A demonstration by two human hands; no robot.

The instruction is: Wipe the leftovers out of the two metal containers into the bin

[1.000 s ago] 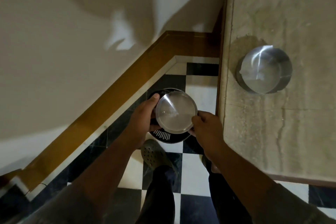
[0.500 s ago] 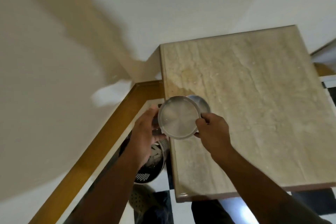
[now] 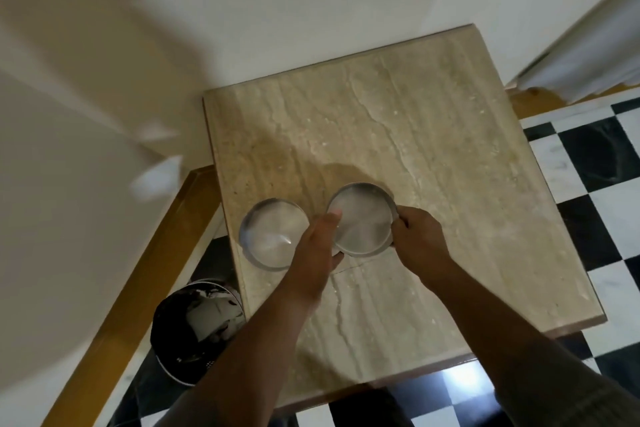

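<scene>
Two round metal containers sit side by side on a beige stone table (image 3: 433,156). The right container (image 3: 365,220) is gripped on both sides: my left hand (image 3: 320,246) holds its left rim with the thumb over the edge, and my right hand (image 3: 417,236) pinches its right rim. It touches or hovers just above the tabletop; I cannot tell which. The left container (image 3: 270,232) stands free near the table's left edge and looks wiped out inside. A dark round bin (image 3: 197,326) with crumpled waste stands on the floor, left of the table.
A white wall runs behind and to the left, with a brown skirting board (image 3: 145,274) along the floor. Black and white checkered tiles (image 3: 588,191) lie to the right and in front of the table.
Both hands carried the container from above the bin, up and right, down to the tabletop beside the other container. The camera view swung from the floor to the table.
</scene>
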